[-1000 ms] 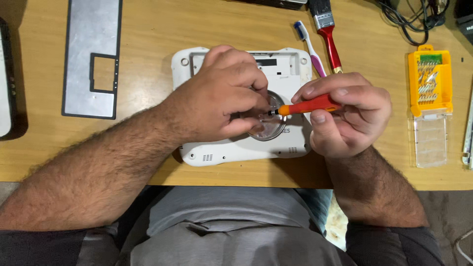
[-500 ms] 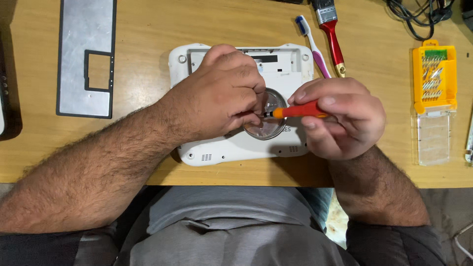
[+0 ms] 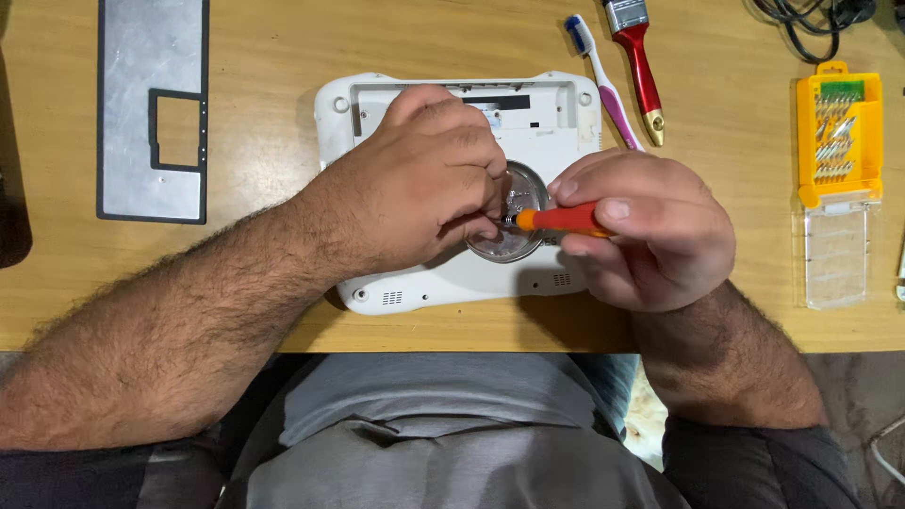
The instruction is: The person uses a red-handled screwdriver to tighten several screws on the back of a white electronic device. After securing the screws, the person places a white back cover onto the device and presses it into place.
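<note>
Two hands meet over a white casing lying mid-worktop. Left hand pinches something hidden at the round metal disc; right hand grips an orange screwdriver, tip at the disc. The casing looks light, stiff and brittle, best held by its rims. Far right, a yellow case holds bits, its clear lid open.
</note>
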